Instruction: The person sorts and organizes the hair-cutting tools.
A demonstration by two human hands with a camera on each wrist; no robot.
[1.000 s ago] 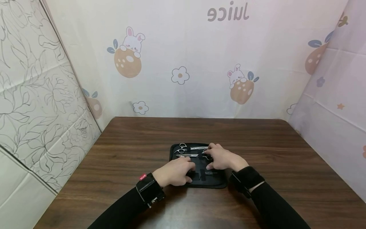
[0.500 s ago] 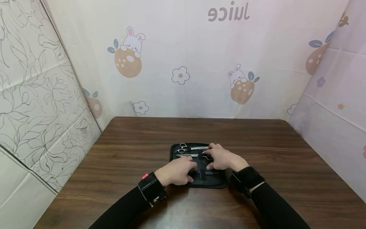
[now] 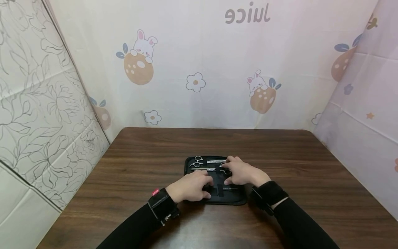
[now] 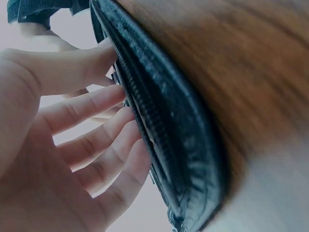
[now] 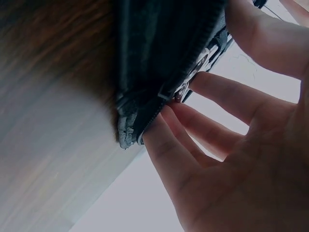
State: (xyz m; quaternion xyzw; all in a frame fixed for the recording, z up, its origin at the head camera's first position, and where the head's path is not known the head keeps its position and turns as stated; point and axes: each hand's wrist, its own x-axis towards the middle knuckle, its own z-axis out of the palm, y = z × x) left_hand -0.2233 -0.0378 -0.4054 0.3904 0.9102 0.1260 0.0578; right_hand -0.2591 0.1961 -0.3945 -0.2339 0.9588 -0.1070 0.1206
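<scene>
- Here on the dark wood table, the black case lies spread flat, between and beneath both hands, toward the near side of the tabletop.
- Left hand at the case's left side: fingers spread and gently bent, gaps showing between them, nothing pinched that the views show. The left wrist camera has the thumb and fingertips right at the case's edge, beside the zipper.
- Right hand over on the case's right side, fingers apart and loosely bent as well. The right wrist camera puts some fingertips at the case's edge, others just beside a silver metal part; whether they touch that metal, I cannot tell.
- Inside, two pairs of scissors, one above the other! The upper scissors have their finger rings to the left and blades to the right, running up to the right hand.
- The lower scissors lie the other way round: blades left, rings right, just beside the right hand's fingers.
- Between the hands, a dark strap stands out on the case's lower half.
- Black sleeves and black wrist bands on both arms, a small red tag bright on the left one.
- Behind it all, a pale curtain printed with rabbits, fruit and flowers.
</scene>
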